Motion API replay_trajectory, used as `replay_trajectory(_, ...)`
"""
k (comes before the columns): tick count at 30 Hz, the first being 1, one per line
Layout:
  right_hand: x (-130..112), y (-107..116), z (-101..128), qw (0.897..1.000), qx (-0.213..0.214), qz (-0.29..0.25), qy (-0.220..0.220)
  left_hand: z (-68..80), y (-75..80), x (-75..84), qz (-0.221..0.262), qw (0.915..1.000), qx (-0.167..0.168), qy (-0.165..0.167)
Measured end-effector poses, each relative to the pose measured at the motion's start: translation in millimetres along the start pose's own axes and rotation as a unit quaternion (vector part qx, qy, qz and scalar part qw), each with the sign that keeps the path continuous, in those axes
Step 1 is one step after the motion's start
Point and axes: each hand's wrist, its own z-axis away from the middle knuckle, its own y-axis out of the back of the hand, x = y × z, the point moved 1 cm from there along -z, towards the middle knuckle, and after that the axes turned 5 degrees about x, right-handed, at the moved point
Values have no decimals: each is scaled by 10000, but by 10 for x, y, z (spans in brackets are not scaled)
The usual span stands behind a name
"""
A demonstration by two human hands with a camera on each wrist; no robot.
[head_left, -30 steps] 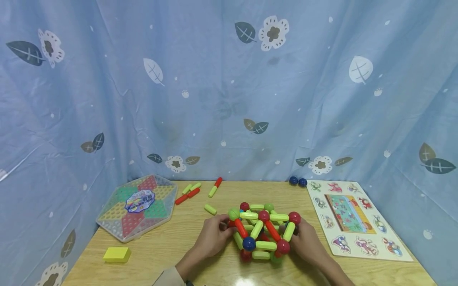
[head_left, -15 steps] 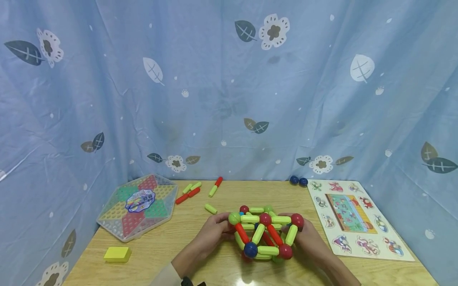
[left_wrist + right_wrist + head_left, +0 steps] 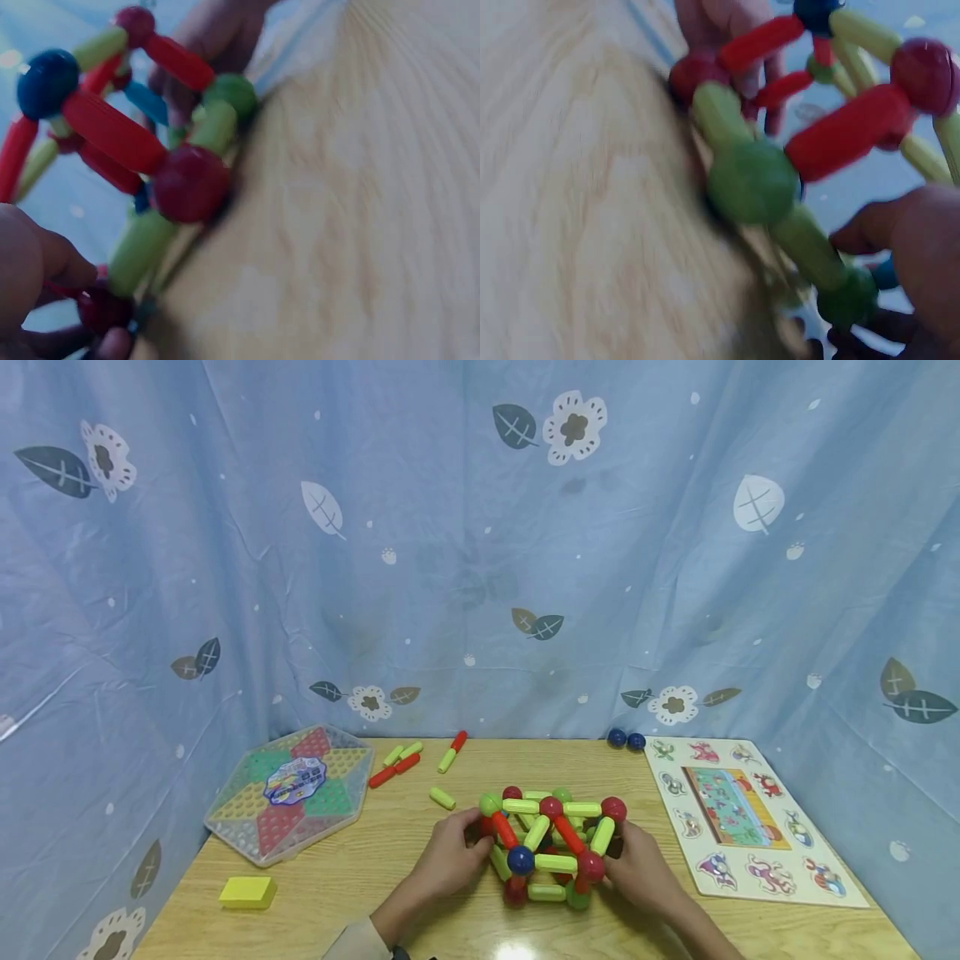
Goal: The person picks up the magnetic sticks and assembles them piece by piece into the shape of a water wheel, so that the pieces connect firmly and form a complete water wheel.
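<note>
A framework of magnetic rods and balls point(image 3: 555, 863) sits low over the table in the head view, built from yellow-green and red rods with red, green and blue balls. On its left side my left hand point(image 3: 450, 857) grips a lower corner; in the left wrist view its thumb and fingers close around a dark red ball point(image 3: 105, 309). My right hand point(image 3: 641, 870) holds the opposite side. Its thumb lies by a yellow-green rod point(image 3: 806, 247) and its fingers go under a green ball point(image 3: 847, 296) in the right wrist view. The framework hides some fingertips.
Loose rods point(image 3: 406, 763) and a single yellow-green rod point(image 3: 442, 798) lie behind the framework. Two blue balls point(image 3: 626, 740) rest by the curtain. A picture puzzle board point(image 3: 817, 852) lies right, a hexagonal bead case point(image 3: 341, 806) left, and a yellow block point(image 3: 248, 892) front left.
Half a second ago the framework's top leaned nearer the camera, covering its lower front balls. Now it has tipped back and those balls show again. Both hands keep their hold.
</note>
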Motion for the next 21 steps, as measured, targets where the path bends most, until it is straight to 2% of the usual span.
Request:
replay_trajectory(4,74,82,-43,9961,-711,-378,368,-6,-5,-68,106,9998,45,-149)
replay_trajectory(7,134,150,-131,9864,-1271,-558,876,-16,8,-112,272,9994,67,-210)
replay_trajectory(9,164,178,-194,9797,-1469,-487,1274,-23,15,-141,340,9991,40,-241)
replay_trajectory(14,207,200,-304,9716,-1513,-216,1809,-37,6,-180,322,9993,-9,-192)
replay_trajectory(21,217,180,-305,9725,-1512,-50,1771,-34,-5,-175,219,9995,154,-175)
